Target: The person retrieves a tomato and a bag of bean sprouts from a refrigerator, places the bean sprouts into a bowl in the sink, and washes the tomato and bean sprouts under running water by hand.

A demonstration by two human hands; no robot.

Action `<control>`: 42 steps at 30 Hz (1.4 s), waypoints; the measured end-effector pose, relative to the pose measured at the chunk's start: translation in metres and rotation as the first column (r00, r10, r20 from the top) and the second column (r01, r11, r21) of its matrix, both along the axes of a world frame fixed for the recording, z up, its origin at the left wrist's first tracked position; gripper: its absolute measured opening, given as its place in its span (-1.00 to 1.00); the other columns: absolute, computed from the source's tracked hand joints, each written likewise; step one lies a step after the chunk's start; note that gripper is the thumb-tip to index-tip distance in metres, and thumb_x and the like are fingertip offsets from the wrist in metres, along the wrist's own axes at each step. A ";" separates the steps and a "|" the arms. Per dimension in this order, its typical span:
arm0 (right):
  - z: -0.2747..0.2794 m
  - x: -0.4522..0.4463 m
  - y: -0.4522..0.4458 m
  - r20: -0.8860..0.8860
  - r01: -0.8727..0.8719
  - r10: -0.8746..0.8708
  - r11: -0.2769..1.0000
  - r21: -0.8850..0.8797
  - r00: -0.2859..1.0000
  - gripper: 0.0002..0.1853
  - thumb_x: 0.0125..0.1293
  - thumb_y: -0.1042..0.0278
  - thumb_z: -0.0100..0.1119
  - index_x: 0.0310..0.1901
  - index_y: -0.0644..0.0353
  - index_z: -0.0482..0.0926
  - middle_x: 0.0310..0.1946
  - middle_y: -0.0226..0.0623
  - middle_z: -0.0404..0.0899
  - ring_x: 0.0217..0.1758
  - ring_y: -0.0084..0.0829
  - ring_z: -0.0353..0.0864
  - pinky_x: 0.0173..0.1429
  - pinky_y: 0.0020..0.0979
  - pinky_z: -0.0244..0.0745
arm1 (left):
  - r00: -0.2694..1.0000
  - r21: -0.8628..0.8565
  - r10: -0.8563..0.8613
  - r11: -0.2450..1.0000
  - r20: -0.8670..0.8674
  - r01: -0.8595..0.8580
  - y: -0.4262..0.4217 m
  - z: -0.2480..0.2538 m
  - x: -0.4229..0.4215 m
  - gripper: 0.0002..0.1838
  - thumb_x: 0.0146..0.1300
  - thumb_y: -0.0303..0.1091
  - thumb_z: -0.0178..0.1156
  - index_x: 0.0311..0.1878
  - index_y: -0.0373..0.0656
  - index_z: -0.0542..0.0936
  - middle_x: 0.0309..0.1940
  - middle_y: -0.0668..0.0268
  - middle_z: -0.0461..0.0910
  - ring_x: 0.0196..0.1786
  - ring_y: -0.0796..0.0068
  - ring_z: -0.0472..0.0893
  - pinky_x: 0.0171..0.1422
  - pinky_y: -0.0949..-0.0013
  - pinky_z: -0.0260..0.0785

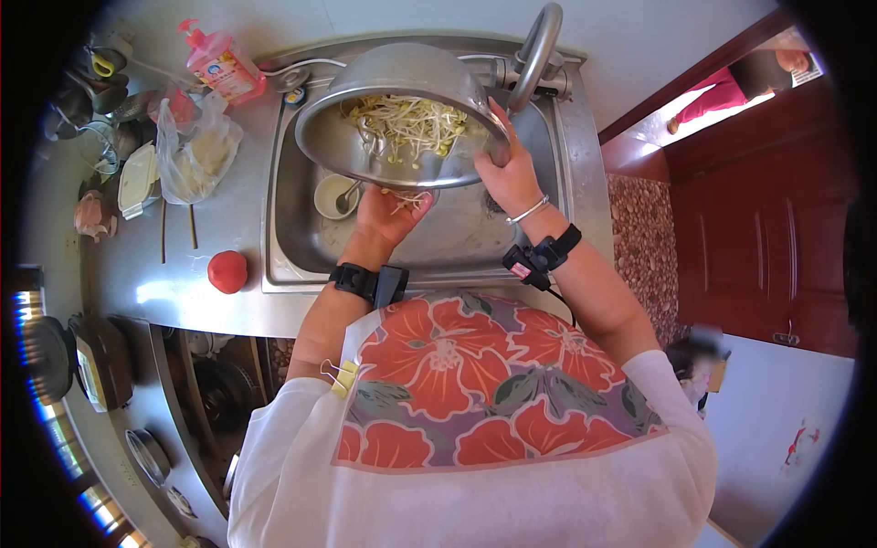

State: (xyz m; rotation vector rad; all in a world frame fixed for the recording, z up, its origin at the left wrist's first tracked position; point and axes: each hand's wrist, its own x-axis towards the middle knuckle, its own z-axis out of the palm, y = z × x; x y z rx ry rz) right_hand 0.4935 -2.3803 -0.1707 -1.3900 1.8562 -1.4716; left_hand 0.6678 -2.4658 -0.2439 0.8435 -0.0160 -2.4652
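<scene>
A large metal bowl (402,68) is tilted over the sink, its mouth facing me. Bean sprouts (411,123) lie in a heap inside it. My right hand (513,173) grips the bowl's right rim, thumb on the near side. Under the lower rim my left hand (388,217) is cupped palm up, with a few bean sprouts in it; the bowl partly hides its fingers. In the sink (448,251), beside my left hand, sits a small pale bowl (327,197) with a metal spoon (345,199) in it.
A curved faucet (539,55) rises at the sink's back right. Left on the counter are a pink pump bottle (224,66), a plastic bag (196,155), a lidded container (139,181), chopsticks (193,226) and a tomato (227,271). Another person's leg (708,100) shows through the doorway.
</scene>
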 end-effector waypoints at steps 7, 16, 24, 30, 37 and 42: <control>-0.010 -0.002 -0.005 -0.005 -0.060 0.060 0.989 -0.134 0.998 -0.28 0.04 0.55 -0.02 0.31 -0.01 0.09 0.03 -0.16 0.46 -0.40 -0.54 0.45 -0.18 -0.56 0.38 | 0.998 0.009 0.019 1.000 -0.063 -0.019 -0.002 -0.009 0.000 -0.57 0.34 -0.08 -0.23 0.04 -0.24 0.35 -0.05 0.07 0.41 -0.07 0.11 0.44 0.03 0.14 0.40; -0.017 -0.006 -0.006 0.018 -0.049 0.050 0.998 -0.048 0.999 -0.29 0.03 0.54 0.01 0.29 0.00 0.12 -0.17 -0.21 0.54 -0.37 -0.51 0.53 -0.20 -0.54 0.45 | 0.999 0.017 0.040 0.999 -0.030 -0.040 0.000 -0.001 0.005 -0.56 0.33 -0.04 -0.19 0.02 -0.24 0.35 -0.08 0.12 0.40 -0.05 0.15 0.42 0.05 0.14 0.39; -0.031 -0.011 0.000 0.792 -0.291 -0.111 0.892 0.345 0.600 -0.63 -0.02 0.55 0.01 -0.10 0.45 0.36 -0.39 -0.02 0.50 -0.52 -0.13 0.60 -0.56 -0.21 0.59 | 0.997 0.220 0.023 0.975 0.073 -0.038 -0.014 -0.074 0.093 -0.78 0.27 -0.30 -0.05 -0.30 -0.27 0.47 -0.51 0.27 0.48 -0.43 0.39 0.50 -0.31 0.36 0.46; -0.059 -0.019 0.021 0.801 -0.328 -0.248 0.817 0.475 0.545 -0.62 -0.01 0.54 0.02 -0.09 0.46 0.33 -0.43 -0.06 0.49 -0.49 -0.11 0.59 -0.52 -0.20 0.60 | 0.882 -0.521 0.243 0.854 0.405 0.004 -0.018 0.055 0.085 -0.76 0.26 -0.25 -0.02 -0.32 -0.25 0.49 -0.51 0.29 0.47 -0.47 0.42 0.49 -0.37 0.41 0.39; -0.041 -0.020 0.030 0.775 -0.322 -0.217 0.819 0.476 0.594 -0.63 0.00 0.54 0.01 -0.09 0.40 0.37 -0.42 -0.05 0.50 -0.50 -0.13 0.59 -0.50 -0.20 0.59 | 0.663 -0.664 0.475 -0.197 0.579 0.721 -0.055 0.032 -0.020 -0.60 0.31 -0.18 -0.09 0.04 -0.30 0.44 -0.22 0.21 0.54 -0.25 0.50 0.53 -0.12 0.45 0.40; -0.051 -0.050 0.048 0.806 -0.245 -0.262 0.863 0.442 0.530 -0.67 -0.01 0.52 0.03 -0.16 0.45 0.38 -0.43 -0.08 0.50 -0.51 -0.15 0.59 -0.50 -0.21 0.59 | 0.734 -0.829 0.386 0.288 0.558 0.479 -0.073 0.040 -0.014 -0.62 0.21 -0.26 0.08 0.02 -0.30 0.46 -0.24 0.23 0.55 -0.23 0.50 0.54 -0.14 0.50 0.38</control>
